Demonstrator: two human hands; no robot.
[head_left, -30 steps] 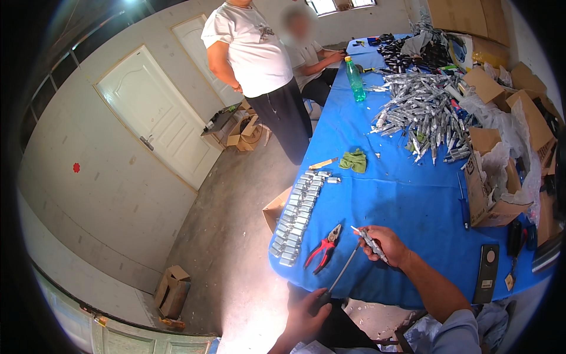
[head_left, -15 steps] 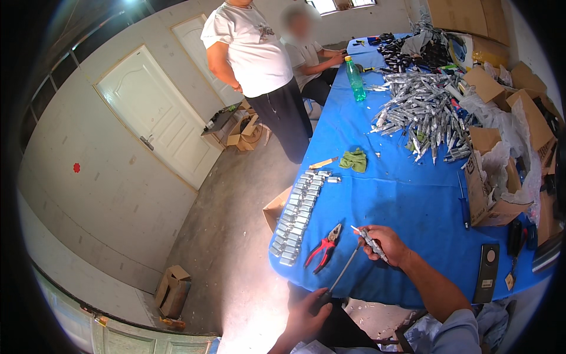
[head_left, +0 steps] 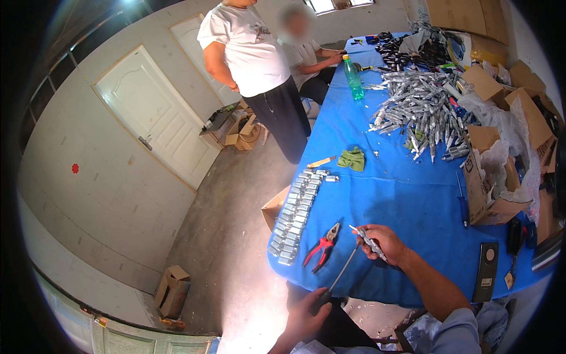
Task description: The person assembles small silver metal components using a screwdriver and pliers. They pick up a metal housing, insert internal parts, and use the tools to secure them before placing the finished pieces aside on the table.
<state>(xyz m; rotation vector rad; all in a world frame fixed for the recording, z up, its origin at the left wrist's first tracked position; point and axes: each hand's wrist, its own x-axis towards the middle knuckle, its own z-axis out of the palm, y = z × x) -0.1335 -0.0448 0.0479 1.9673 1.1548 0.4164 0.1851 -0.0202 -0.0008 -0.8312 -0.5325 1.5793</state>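
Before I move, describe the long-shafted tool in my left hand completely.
The long-shafted tool has a thin, grey, metal-looking shaft and a dark handle, partly covered by your left hand. It slants up and rightward over the edge of the blue table, its tip beside your right hand; whether they touch is unclear.

The left hand [head_left: 309,312] grips the dark handle of a long-shafted screwdriver [head_left: 344,272] at the table's near edge, its shaft slanting up to the right hand [head_left: 386,243], which holds a slim grey metallic piece [head_left: 371,242] with a white tip. On the blue tablecloth [head_left: 383,197], red-handled pliers [head_left: 322,246] lie left of that hand, beside rows of small silvery metal parts [head_left: 299,209]. Beyond lie a crumpled green cloth [head_left: 351,159], a green plastic bottle [head_left: 354,79] standing upright, and a heap of slender grey pieces [head_left: 418,109] near open cardboard boxes [head_left: 498,212].
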